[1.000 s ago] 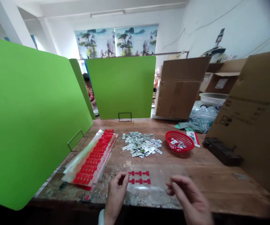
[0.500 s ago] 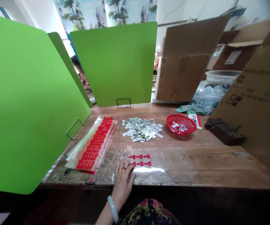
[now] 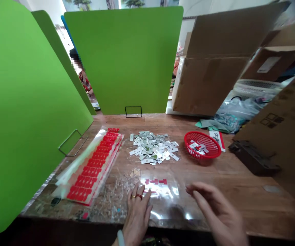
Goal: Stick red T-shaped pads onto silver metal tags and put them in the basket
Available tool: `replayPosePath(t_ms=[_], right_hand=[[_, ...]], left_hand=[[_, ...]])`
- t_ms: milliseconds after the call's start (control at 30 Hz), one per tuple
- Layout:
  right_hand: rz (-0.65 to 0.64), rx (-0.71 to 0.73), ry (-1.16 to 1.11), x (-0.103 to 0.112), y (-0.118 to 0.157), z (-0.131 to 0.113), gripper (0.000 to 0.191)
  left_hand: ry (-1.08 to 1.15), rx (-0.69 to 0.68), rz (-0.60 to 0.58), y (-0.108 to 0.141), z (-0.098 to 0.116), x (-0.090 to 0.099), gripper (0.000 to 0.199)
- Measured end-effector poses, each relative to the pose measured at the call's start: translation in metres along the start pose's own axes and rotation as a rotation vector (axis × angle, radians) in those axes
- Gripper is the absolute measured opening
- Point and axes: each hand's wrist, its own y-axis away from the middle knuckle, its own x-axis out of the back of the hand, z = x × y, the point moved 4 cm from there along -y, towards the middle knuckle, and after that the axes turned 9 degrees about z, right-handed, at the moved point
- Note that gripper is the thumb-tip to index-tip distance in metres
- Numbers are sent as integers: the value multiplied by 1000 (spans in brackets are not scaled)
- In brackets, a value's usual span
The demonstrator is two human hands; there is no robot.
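Observation:
My left hand (image 3: 138, 212) rests palm down at the table's front edge, fingers spread on a clear film beside small red T-shaped pieces (image 3: 154, 181). My right hand (image 3: 215, 212) hovers over the table to the right, blurred, thumb and fingers curled towards each other; whether anything is between them is too small to tell. Beyond my hands lies a pile of small metal plates (image 3: 154, 147). A red basket (image 3: 215, 153) right of the pile holds several similar plates. Left of the pile are stacked sheets with rows of red pieces (image 3: 92, 167).
Green panels (image 3: 127, 61) (image 3: 29, 102) stand at the back and left on wire holders. A cardboard box (image 3: 209, 82) stands behind the basket. A dark metal block (image 3: 255, 159) sits at the right, near cloth and plastic bags (image 3: 229, 118). A person is partly visible behind the panels.
My right hand has come into view at the lower right. My left hand stays near the red pieces. The camera view has shifted, with the table appearing closer.

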Motion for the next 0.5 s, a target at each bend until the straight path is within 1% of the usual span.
replayPosePath(t_ms=[67, 133, 200, 267, 300, 367, 433, 500], right_hand=[[-111, 66, 110, -29, -7, 31, 24], [-182, 183, 228, -50, -5, 62, 30], [-162, 288, 343, -60, 2, 88, 32], [-133, 364, 418, -64, 8, 105, 34], [-124, 392, 442, -65, 9, 110, 35], [-119, 422, 480, -65, 10, 116, 37], [-129, 454, 517, -65, 9, 120, 38], [-144, 493, 548, -65, 9, 124, 39]], left_hand=[[13, -27, 23, 1, 1, -6, 51], [42, -56, 38, 1, 2, -10, 52], [83, -62, 34, -4, 1, -8, 45], [128, -21, 9, -18, -5, -2, 32], [147, 20, -2, -30, -9, 3, 27], [176, 86, -32, -64, -22, 11, 27], [145, 142, -12, -108, -40, 16, 34], [44, 217, 38, -155, -64, 16, 42]])
